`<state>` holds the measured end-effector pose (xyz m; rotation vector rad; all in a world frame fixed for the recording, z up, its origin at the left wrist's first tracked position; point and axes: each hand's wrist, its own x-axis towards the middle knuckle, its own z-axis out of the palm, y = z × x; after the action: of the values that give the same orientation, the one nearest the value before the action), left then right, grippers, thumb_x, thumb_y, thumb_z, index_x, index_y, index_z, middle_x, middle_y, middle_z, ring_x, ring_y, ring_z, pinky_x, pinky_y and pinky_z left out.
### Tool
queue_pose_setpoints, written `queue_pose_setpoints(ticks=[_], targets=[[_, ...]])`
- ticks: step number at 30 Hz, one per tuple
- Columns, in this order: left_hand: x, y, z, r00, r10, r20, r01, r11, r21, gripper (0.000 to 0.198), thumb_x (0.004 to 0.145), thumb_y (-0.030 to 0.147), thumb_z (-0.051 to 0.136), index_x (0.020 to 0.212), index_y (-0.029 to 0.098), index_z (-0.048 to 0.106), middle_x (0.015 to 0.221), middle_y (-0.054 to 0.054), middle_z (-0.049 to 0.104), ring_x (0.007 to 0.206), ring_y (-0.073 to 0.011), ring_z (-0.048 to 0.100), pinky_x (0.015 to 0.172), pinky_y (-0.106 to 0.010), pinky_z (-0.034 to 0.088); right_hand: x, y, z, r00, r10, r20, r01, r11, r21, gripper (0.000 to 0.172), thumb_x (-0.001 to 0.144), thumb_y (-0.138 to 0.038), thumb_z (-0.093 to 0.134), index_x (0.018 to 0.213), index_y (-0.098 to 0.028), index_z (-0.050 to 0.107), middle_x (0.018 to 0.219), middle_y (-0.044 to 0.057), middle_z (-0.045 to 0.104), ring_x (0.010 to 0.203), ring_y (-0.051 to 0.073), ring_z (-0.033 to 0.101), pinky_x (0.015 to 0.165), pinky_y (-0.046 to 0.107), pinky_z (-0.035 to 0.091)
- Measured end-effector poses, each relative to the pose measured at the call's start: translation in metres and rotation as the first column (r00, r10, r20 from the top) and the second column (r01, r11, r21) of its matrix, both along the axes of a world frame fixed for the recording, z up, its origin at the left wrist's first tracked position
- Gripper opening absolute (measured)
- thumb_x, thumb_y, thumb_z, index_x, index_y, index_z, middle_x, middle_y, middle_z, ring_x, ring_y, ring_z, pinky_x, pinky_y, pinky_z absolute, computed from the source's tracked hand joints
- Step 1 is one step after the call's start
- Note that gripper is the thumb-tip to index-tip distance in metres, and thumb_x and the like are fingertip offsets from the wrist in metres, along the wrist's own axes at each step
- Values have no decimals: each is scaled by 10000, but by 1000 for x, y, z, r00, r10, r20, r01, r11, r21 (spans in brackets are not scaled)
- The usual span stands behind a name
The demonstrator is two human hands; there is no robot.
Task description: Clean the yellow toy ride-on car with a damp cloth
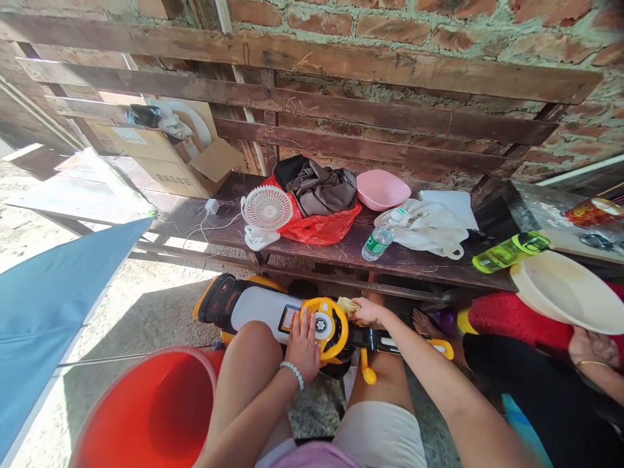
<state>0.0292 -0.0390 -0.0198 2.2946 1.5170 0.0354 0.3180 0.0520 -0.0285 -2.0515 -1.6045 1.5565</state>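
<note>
A yellow, black and white ride-on toy car (258,312) lies across in front of my knees, its yellow steering wheel (342,344) facing up. My left hand (303,348), wearing a pale bead bracelet, lies on the left side of the wheel with its fingers stretched out. My right hand (366,311) is closed on a crumpled yellowish cloth (347,305) at the wheel's upper right edge. Part of the cloth is hidden by the fingers. A yellow lever (369,375) sticks out below the wheel.
A red bucket (195,364) stands at my left. The wooden bench (312,257) holds a cardboard box (166,162), fan (267,208), red bag (316,227), pink basin (383,188) and water bottle (380,240). At right, another person's hand (592,348) touches a cream basin (565,292).
</note>
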Motion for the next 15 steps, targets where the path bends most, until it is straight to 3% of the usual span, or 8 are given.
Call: queue_pose_setpoints(ticks=[4, 7, 10, 15], targets=[[3, 4, 5, 999, 2, -49, -2, 1000, -5, 850, 946, 214, 586, 1739, 34, 338, 1862, -219, 158, 1721, -474, 115, 1373, -665, 231, 0, 7, 24, 962, -111, -249, 121, 992, 22, 389, 702, -278, 882, 1069, -191, 786, 940, 39, 816, 894, 217, 748, 851, 321, 599], [4, 6, 9, 998, 14, -58, -15, 1000, -7, 854, 946, 215, 590, 1743, 45, 336, 1858, -218, 180, 1721, -462, 138, 1374, -648, 236, 4, 2, 38, 998, 1, -61, 5, 995, 96, 375, 659, -201, 881, 1025, -194, 798, 959, 27, 821, 919, 213, 732, 836, 283, 569], [4, 7, 9, 999, 33, -32, -33, 999, -1, 826, 972, 231, 561, 1752, 75, 335, 1861, -199, 190, 1721, -445, 165, 1376, -637, 235, 11, -14, 42, 977, 130, 170, -135, 991, 21, 331, 674, -181, 847, 1003, -199, 816, 916, -10, 815, 863, 183, 713, 747, 237, 521], [1, 11, -3, 997, 75, 9, -75, 997, 11, 799, 1000, 256, 532, 1764, 131, 334, 1869, -163, 188, 1724, -409, 187, 1368, -596, 280, 47, -48, 56, 926, 86, 367, -112, 992, 50, 149, 735, -211, 818, 879, -178, 835, 898, 46, 824, 831, 188, 711, 700, 245, 460]])
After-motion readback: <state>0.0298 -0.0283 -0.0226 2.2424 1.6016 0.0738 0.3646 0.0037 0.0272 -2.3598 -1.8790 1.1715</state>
